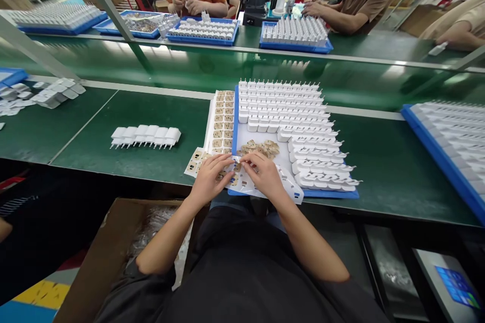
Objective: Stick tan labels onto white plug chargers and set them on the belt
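Observation:
My left hand [210, 177] and my right hand [264, 174] meet at the near edge of a blue tray [329, 194], fingertips pinched together on a small white part [238, 161]; what exactly sits between the fingers is hard to tell. Just beyond my fingers lies a heap of small tan circuit boards [260, 148]. Rows of white charger housings [288, 111] fill the tray's far and right side. A white sheet with a grid of tan circuit boards [223, 123] lies along the tray's left edge.
A short row of white housings [146, 136] stands on the green bench at left, loose housings [53, 93] farther left. Another blue tray [447, 146] sits at right. Other people work across the belt behind more trays [295, 35]. A cardboard box [113, 252] is below.

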Demonstrator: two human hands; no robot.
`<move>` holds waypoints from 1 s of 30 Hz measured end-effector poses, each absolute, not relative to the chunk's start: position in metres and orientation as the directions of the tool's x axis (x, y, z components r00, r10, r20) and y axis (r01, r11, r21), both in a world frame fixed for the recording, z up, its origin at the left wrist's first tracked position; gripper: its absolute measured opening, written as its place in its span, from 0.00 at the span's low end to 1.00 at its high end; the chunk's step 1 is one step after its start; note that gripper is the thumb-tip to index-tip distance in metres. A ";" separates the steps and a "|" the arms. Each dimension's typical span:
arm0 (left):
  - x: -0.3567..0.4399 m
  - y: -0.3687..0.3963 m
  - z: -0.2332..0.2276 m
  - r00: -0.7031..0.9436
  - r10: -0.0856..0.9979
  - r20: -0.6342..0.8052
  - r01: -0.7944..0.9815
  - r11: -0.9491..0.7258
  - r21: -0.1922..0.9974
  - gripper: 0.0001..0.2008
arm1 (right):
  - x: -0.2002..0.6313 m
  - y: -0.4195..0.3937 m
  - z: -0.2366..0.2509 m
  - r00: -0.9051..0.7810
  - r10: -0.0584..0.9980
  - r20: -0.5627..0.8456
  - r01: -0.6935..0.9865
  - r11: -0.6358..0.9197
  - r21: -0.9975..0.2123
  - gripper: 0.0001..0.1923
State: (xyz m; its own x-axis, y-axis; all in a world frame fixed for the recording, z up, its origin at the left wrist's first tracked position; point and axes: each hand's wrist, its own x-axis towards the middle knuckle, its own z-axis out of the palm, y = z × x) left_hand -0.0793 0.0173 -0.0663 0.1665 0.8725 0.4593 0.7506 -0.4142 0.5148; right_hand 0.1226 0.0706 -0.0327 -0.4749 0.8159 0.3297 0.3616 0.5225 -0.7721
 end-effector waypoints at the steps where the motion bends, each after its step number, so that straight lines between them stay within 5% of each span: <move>1: -0.079 0.018 -0.065 0.169 0.854 0.492 0.745 -0.438 0.504 0.15 | 0.121 0.071 -0.034 -0.476 0.819 0.320 0.370 0.516 -0.773 0.10; 8: -0.080 0.026 -0.058 0.313 0.704 0.638 0.782 -0.572 0.247 0.09 | 0.116 0.069 -0.039 -0.488 0.820 0.299 0.384 0.509 -0.770 0.13; 17: -0.088 0.044 -0.052 0.476 0.601 0.642 0.710 -0.693 0.123 0.04 | 0.117 0.069 -0.049 -0.475 0.831 0.290 0.411 0.501 -0.761 0.19; 20: -0.084 0.047 -0.054 0.363 0.663 0.655 0.750 -0.625 0.217 0.05 | 0.117 0.068 -0.049 -0.460 0.830 0.315 0.388 0.507 -0.770 0.20; 26: -0.078 0.046 -0.050 -0.111 0.804 0.585 0.645 -0.389 0.657 0.08 | 0.116 0.067 -0.047 -0.433 0.848 0.306 0.345 0.470 -0.813 0.19; 30: -0.079 0.038 -0.042 -0.076 0.743 0.665 0.566 -0.517 0.642 0.05 | 0.117 0.072 -0.043 -0.386 0.905 0.178 0.168 0.259 -0.951 0.14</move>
